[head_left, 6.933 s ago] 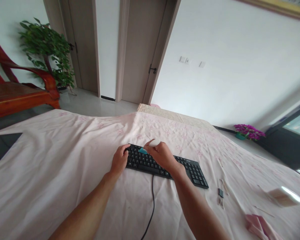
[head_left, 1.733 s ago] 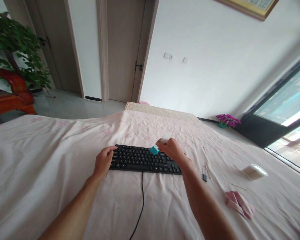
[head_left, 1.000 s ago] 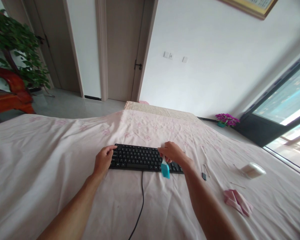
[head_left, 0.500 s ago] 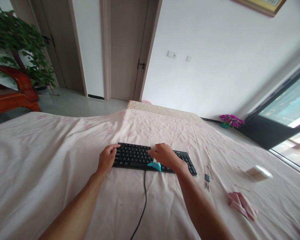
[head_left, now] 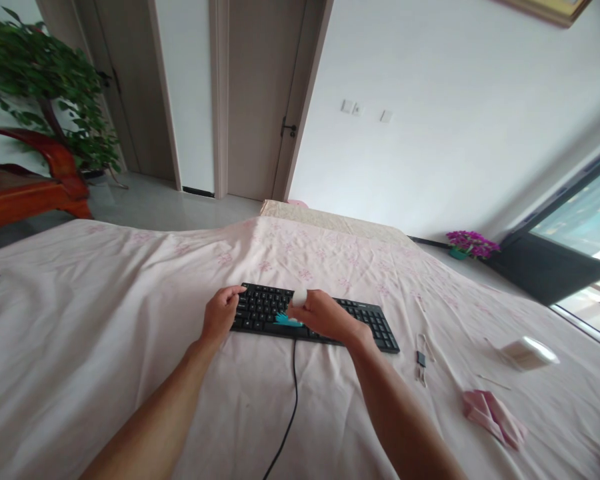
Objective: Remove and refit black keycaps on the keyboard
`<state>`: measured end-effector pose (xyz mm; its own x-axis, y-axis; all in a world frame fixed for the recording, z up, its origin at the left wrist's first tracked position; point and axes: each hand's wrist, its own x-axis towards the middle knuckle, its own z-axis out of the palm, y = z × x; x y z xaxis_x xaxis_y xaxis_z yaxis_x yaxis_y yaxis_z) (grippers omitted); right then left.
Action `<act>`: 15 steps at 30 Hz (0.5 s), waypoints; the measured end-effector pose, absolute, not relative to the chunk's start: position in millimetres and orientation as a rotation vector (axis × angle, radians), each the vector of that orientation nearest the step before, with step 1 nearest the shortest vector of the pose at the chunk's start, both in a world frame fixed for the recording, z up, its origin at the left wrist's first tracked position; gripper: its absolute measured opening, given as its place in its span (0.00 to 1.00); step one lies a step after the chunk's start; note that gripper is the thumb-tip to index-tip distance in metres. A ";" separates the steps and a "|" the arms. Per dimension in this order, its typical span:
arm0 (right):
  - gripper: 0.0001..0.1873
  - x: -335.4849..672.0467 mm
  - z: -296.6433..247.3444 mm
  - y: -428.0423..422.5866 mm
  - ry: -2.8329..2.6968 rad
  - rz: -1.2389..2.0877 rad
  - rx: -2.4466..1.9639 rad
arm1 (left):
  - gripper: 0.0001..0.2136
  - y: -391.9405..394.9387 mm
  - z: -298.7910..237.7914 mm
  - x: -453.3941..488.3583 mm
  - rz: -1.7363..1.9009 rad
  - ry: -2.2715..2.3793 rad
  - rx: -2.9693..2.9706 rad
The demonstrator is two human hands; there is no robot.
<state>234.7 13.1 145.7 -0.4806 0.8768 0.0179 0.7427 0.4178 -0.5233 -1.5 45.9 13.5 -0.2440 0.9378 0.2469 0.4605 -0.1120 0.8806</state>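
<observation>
A black keyboard (head_left: 365, 319) lies on a pink sheet (head_left: 105, 313), its black cable (head_left: 290, 417) running toward me. My left hand (head_left: 220, 315) rests closed on the keyboard's left end, holding it. My right hand (head_left: 320, 315) is closed around a small brush (head_left: 293, 308) with a white handle and teal bristles. The bristles touch the keys at the keyboard's left-middle part.
Right of the keyboard lie a small black clip (head_left: 421, 359), a folded pink cloth (head_left: 493, 417) and a white box (head_left: 529, 352). A red wooden chair (head_left: 25, 190), a green plant (head_left: 50, 80), doors (head_left: 255, 100) and a purple flower pot (head_left: 469, 244) stand beyond.
My right hand has swept the brush leftward across the keys, from the keyboard's front edge at the middle to its left-middle part. The left hand stayed at the left end.
</observation>
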 end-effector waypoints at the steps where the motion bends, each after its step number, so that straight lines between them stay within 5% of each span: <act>1: 0.14 237.7 150.6 13.0 -2.423 0.521 -1.506 | 0.15 45.8 13.7 -1.4 1.333 1.692 1.538; 4: 0.15 241.7 163.1 13.8 -2.411 0.256 -1.627 | 0.15 46.2 13.4 -1.4 1.332 1.696 1.540; 11: 0.12 218.6 147.7 18.8 -2.245 0.832 -1.020 | 0.15 47.4 10.0 -2.1 1.324 1.704 1.547; 15: 0.10 216.5 141.5 17.7 -2.371 0.842 -1.129 | 0.15 47.6 9.4 -2.2 1.339 1.695 1.528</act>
